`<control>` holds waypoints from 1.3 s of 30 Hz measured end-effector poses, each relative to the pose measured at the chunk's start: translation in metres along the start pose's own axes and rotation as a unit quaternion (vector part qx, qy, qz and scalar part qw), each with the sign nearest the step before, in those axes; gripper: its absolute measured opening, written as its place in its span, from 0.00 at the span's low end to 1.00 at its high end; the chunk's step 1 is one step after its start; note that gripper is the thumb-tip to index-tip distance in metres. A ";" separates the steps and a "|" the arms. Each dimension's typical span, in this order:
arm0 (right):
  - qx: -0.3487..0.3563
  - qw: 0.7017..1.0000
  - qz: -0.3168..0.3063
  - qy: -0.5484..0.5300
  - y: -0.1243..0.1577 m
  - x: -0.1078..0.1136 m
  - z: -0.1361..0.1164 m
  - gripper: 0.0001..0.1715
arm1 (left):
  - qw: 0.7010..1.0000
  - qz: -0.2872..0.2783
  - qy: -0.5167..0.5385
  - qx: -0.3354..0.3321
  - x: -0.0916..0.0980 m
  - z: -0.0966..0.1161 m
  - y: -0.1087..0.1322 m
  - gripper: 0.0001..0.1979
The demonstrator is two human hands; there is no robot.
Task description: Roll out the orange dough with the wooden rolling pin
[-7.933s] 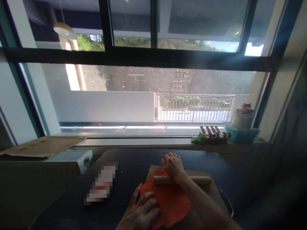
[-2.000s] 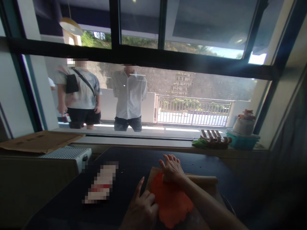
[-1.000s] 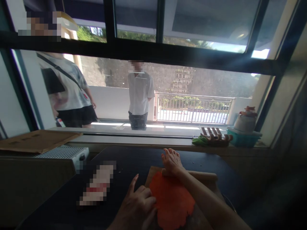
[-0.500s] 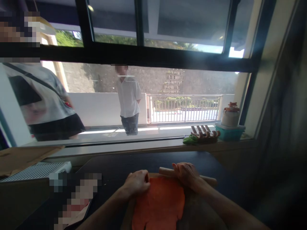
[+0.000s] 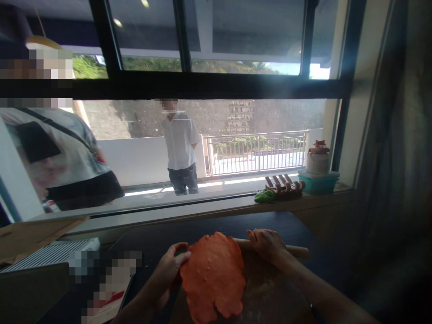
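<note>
A flat sheet of orange dough is tilted up off the wooden board on the dark table. My left hand grips the sheet's left edge and holds it raised. My right hand lies closed over a wooden rolling pin at the board's far edge, behind the dough.
A blurred packet lies at the table's left, beside a white ribbed appliance and brown cardboard. On the sill stand a teal tub and brown and green items. Two people stand outside the window.
My left hand has lifted the orange dough off the board, so its face now stands up. The right hand stays on the rolling pin. The view has swung left.
</note>
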State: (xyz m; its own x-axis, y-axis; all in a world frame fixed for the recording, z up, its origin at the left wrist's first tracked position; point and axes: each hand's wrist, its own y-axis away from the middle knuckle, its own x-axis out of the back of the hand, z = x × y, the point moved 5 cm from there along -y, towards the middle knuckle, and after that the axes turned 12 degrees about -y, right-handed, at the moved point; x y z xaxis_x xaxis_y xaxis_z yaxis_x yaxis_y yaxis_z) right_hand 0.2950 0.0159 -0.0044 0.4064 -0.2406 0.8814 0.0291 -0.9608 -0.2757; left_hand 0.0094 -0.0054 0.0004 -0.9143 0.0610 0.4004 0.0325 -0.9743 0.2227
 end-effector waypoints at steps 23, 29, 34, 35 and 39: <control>0.119 0.992 -0.045 -0.013 0.019 -0.026 -0.100 0.20 | 0.588 0.279 -0.489 -0.581 -0.028 -0.018 0.077 0.11; 0.026 0.999 -0.020 -0.034 -0.037 -0.036 -0.088 0.19 | 0.617 0.237 -0.503 -0.557 -0.025 -0.017 0.085 0.08; 0.114 0.992 0.029 -0.055 -0.016 -0.032 -0.096 0.17 | 0.614 0.254 -0.497 -0.558 -0.027 -0.022 0.080 0.08; 0.148 0.987 0.032 -0.061 -0.003 -0.032 -0.100 0.16 | 0.611 0.262 -0.492 -0.562 -0.027 -0.023 0.080 0.09; 0.209 0.976 0.009 -0.058 0.022 -0.035 -0.107 0.15 | 0.619 0.269 -0.470 -0.568 -0.028 -0.023 0.082 0.11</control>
State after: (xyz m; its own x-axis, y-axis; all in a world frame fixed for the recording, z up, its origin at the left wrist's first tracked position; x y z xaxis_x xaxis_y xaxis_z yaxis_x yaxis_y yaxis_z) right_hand 0.1833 -0.0115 -0.0003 0.5104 -0.2173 0.8320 0.3807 -0.8105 -0.4452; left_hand 0.0283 -0.0919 -0.0131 -0.2384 -0.7599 0.6048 -0.5636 -0.3989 -0.7234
